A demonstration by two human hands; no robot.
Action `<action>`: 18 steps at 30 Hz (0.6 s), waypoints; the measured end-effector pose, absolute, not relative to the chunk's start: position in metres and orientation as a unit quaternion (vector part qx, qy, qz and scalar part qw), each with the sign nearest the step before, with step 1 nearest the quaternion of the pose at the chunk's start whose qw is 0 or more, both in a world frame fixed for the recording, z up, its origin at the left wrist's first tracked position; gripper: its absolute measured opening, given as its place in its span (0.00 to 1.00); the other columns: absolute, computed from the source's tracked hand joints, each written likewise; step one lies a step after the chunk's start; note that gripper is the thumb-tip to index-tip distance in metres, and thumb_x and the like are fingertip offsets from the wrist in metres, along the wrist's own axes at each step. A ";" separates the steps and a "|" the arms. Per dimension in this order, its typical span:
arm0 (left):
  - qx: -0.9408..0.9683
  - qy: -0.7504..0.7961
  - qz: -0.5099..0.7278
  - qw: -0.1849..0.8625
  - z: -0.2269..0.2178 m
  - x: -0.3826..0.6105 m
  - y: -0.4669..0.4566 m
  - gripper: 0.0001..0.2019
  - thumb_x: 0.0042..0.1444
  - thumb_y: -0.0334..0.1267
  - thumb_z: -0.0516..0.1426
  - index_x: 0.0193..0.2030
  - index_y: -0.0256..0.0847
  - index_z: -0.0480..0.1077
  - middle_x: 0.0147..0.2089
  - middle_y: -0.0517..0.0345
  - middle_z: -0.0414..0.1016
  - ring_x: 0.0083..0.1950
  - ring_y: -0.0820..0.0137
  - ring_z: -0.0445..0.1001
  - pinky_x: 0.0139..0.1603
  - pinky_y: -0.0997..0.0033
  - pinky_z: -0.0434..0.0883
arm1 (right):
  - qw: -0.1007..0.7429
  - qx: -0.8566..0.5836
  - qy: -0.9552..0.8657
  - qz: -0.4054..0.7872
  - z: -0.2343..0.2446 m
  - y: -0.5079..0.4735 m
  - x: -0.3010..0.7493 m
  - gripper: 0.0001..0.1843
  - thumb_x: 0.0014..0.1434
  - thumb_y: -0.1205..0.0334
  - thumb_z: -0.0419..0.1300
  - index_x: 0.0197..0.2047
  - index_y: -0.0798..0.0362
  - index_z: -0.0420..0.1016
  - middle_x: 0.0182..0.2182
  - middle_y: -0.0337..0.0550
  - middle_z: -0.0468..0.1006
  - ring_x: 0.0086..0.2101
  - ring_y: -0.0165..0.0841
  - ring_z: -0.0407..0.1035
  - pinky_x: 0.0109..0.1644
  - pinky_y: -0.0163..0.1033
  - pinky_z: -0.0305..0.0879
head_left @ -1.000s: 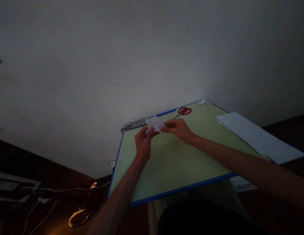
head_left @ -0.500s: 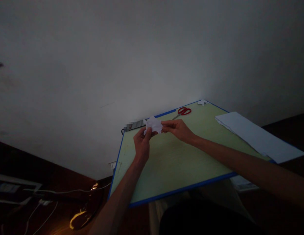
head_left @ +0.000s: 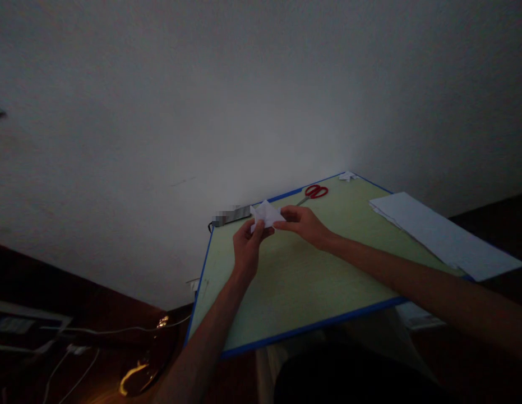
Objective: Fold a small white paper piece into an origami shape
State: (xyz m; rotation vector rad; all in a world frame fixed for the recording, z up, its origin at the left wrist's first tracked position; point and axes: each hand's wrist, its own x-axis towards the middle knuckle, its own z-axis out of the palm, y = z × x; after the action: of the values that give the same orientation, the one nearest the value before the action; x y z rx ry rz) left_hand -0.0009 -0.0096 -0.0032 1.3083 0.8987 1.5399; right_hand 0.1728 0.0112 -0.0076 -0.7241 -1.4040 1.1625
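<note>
A small folded piece of white paper [head_left: 268,215], with pointed corners, is held up over the far left part of the pale green table [head_left: 311,280]. My left hand [head_left: 247,241] is closed on its lower left side, the thumb on the near face. My right hand [head_left: 305,223] pinches its right corner between thumb and fingers. Just beyond the right hand lie scissors [head_left: 315,192] with red handles. Behind the left hand is a dark flat object [head_left: 235,215], partly blurred out, at the table's far left corner.
A stack of white paper sheets [head_left: 437,233] lies on the right side, overhanging the table edge. White paper scraps [head_left: 347,176] sit in the far corner. A pale wall [head_left: 261,101] rises behind the table. White cables [head_left: 118,330] run at the lower left.
The paper has shifted slightly right and turned, now showing a more pointed, triangular face. My right thumb has moved onto its lower right edge. The left hand has moved slightly right.
</note>
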 end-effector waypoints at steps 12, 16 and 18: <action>0.506 0.399 0.630 0.433 -0.003 -0.004 -0.008 0.26 0.41 0.43 0.75 0.46 0.35 0.77 0.39 0.50 0.84 0.36 0.66 0.82 0.46 0.60 0.80 | 0.560 -0.318 -0.582 0.497 -0.004 0.012 0.176 0.18 0.46 0.51 0.73 0.31 0.54 0.75 0.29 0.37 0.76 0.31 0.30 0.66 0.37 0.38 0.62; 0.510 0.396 0.626 0.437 -0.003 -0.002 -0.009 0.22 0.43 0.42 0.74 0.44 0.35 0.78 0.40 0.48 0.84 0.38 0.66 0.82 0.46 0.60 0.79 | 0.558 -0.320 -0.584 0.495 -0.005 0.011 0.178 0.17 0.47 0.51 0.71 0.30 0.54 0.73 0.27 0.35 0.74 0.30 0.29 0.64 0.36 0.38 0.60; 0.511 0.395 0.626 0.438 -0.003 -0.002 -0.009 0.21 0.44 0.41 0.73 0.44 0.35 0.78 0.41 0.48 0.84 0.37 0.66 0.82 0.46 0.60 0.79 | 0.551 -0.324 -0.582 0.503 -0.006 0.011 0.179 0.17 0.48 0.51 0.71 0.31 0.54 0.73 0.27 0.36 0.74 0.30 0.30 0.66 0.36 0.38 0.61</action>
State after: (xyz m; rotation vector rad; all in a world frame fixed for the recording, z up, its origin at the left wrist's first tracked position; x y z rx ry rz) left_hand -0.0017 -0.0093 -0.0033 1.2693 0.9808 1.5552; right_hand 0.1789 0.0115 -0.0059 -0.7674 -1.3763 1.1889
